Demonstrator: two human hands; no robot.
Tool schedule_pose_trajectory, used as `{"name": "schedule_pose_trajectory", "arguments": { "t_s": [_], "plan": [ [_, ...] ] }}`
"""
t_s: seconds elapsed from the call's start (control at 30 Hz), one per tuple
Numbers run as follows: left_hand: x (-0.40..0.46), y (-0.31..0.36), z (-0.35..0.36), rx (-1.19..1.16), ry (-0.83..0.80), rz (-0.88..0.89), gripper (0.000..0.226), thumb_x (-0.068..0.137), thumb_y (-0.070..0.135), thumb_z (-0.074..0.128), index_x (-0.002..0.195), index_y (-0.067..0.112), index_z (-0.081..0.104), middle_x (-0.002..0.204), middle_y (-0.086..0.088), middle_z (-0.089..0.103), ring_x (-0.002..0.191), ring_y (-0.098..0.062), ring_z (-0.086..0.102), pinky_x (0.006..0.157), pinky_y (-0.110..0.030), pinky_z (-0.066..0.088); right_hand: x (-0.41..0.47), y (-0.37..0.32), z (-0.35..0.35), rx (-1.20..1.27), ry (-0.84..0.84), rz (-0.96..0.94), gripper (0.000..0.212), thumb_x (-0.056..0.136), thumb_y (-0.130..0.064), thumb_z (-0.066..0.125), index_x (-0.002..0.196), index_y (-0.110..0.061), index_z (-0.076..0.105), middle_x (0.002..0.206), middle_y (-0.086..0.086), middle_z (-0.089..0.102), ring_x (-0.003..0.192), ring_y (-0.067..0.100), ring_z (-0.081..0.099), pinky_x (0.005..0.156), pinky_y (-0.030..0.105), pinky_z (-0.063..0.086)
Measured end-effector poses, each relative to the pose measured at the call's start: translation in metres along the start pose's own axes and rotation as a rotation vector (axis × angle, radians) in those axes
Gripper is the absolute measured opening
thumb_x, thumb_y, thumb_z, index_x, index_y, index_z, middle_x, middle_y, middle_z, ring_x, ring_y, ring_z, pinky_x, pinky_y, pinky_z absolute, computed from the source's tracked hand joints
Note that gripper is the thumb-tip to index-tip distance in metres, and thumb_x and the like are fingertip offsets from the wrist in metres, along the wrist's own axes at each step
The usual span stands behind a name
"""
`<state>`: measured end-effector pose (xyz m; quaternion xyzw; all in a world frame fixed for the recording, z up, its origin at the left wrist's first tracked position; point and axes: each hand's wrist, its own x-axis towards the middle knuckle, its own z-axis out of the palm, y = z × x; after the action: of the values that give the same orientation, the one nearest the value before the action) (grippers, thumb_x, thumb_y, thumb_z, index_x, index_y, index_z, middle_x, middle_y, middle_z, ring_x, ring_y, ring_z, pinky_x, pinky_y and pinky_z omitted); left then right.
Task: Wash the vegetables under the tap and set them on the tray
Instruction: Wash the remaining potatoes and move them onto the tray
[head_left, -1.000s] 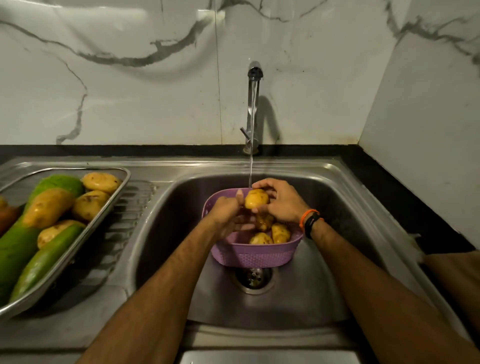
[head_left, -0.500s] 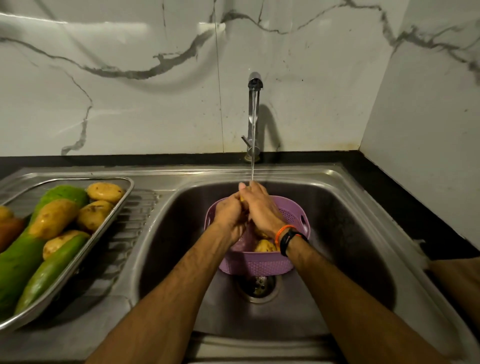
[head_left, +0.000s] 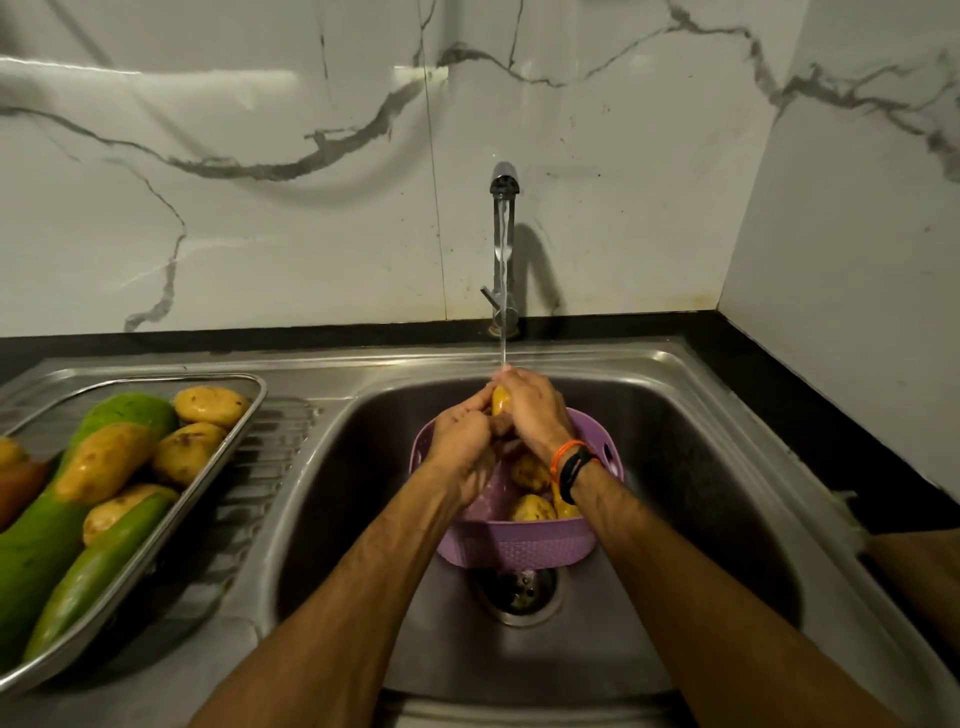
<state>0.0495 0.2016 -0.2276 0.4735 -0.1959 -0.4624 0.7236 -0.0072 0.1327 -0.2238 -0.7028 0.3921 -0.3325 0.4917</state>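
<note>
Water runs from the tap onto a yellow potato that both hands hold over the purple basket in the sink. My left hand grips it from the left, my right hand wraps over it from the right. Only a sliver of the potato shows between the fingers. Three more potatoes lie in the basket. The steel tray on the left drainboard carries several potatoes and long green gourds.
The drain sits just below the basket. A ribbed drainboard lies between tray and basin. Marble walls close the back and right side. A brown object shows at the right edge of the black counter.
Both hands have closed round the potato and lifted it up into the water stream; a second ago it lay exposed between the fingers.
</note>
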Motion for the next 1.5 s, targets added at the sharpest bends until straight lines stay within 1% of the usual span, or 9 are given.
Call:
{"name": "schedule_pose_trajectory", "arguments": {
  "t_s": [0.17,0.33,0.5,0.6,0.77,0.93,1.17,1.3,1.5],
  "plan": [
    [0.007,-0.007,0.002,0.025,0.178,0.074,0.025,0.096,-0.006,0.051,0.105,0.006,0.071,0.103,-0.014,0.072,0.099,-0.025,0.069,0.088,-0.034,0.058,-0.012,0.006,0.013,-0.058,-0.101,-0.018,0.050,0.105,-0.037,0.033,0.151,-0.017,0.031,0.155,0.004,0.032,0.142,0.022,0.032,0.117,0.035,0.023],
    [0.016,-0.013,-0.011,0.425,0.115,0.179,0.039,0.091,-0.002,0.059,0.120,0.022,0.069,0.113,-0.003,0.072,0.108,-0.019,0.067,0.095,-0.042,0.056,0.002,0.004,0.005,0.052,-0.101,0.087,0.037,0.102,-0.042,0.039,0.126,-0.020,0.057,0.126,0.007,0.060,0.116,0.024,0.057,0.104,0.042,0.043],
    [0.019,-0.010,-0.016,0.741,0.187,0.309,0.030,0.091,0.009,0.065,0.119,0.020,0.069,0.106,0.004,0.072,0.101,-0.008,0.065,0.080,-0.020,0.056,0.006,0.011,0.002,-0.006,-0.096,0.064,0.023,0.092,-0.038,0.061,0.104,-0.019,0.066,0.100,0.002,0.069,0.096,0.020,0.065,0.092,0.040,0.051],
    [0.016,-0.005,-0.017,0.500,0.072,0.169,0.032,0.088,-0.002,0.065,0.117,0.011,0.069,0.108,-0.007,0.072,0.105,-0.021,0.068,0.092,-0.041,0.057,0.006,0.012,-0.001,0.159,-0.043,0.097,0.031,0.089,-0.034,0.062,0.115,-0.017,0.065,0.109,0.005,0.069,0.102,0.020,0.065,0.094,0.042,0.053],
    [0.010,0.005,-0.011,0.096,-0.030,-0.044,0.024,0.100,0.002,0.046,0.111,0.008,0.066,0.108,-0.017,0.068,0.104,-0.030,0.064,0.091,-0.044,0.056,0.005,0.009,-0.001,0.394,-0.034,0.152,0.017,0.099,-0.014,0.048,0.105,-0.017,0.064,0.113,0.012,0.064,0.109,0.028,0.060,0.100,0.044,0.049],
    [0.009,-0.003,-0.007,0.134,0.118,0.001,0.027,0.097,-0.003,0.050,0.119,0.003,0.065,0.112,-0.023,0.069,0.106,-0.035,0.066,0.079,-0.042,0.060,-0.002,0.007,0.007,0.084,-0.009,0.021,0.038,0.105,-0.024,0.034,0.139,-0.016,0.050,0.137,0.005,0.054,0.126,0.020,0.050,0.110,0.038,0.039],
    [0.007,0.001,-0.004,0.043,0.186,0.044,0.029,0.095,-0.004,0.053,0.118,0.007,0.066,0.108,-0.018,0.070,0.089,-0.023,0.067,0.080,-0.037,0.058,-0.013,0.003,0.014,-0.070,0.032,-0.143,0.040,0.106,-0.022,0.034,0.144,-0.013,0.046,0.148,0.004,0.045,0.135,0.019,0.042,0.113,0.030,0.031],
    [0.005,0.002,-0.008,0.029,0.039,-0.055,0.039,0.097,-0.007,0.044,0.128,0.009,0.061,0.120,-0.019,0.066,0.108,-0.031,0.065,0.078,-0.040,0.061,0.003,0.001,0.003,0.115,0.013,-0.026,0.029,0.102,-0.021,0.042,0.113,-0.019,0.069,0.121,0.004,0.067,0.112,0.018,0.060,0.105,0.038,0.044],
    [0.006,0.001,0.001,-0.050,0.137,-0.039,0.033,0.093,-0.011,0.048,0.113,0.006,0.069,0.095,-0.016,0.070,0.087,-0.025,0.066,0.070,-0.035,0.058,-0.006,0.003,0.006,0.009,0.004,-0.079,0.033,0.104,-0.023,0.039,0.129,-0.014,0.059,0.133,0.004,0.058,0.122,0.019,0.054,0.108,0.037,0.041]
  ]
}}
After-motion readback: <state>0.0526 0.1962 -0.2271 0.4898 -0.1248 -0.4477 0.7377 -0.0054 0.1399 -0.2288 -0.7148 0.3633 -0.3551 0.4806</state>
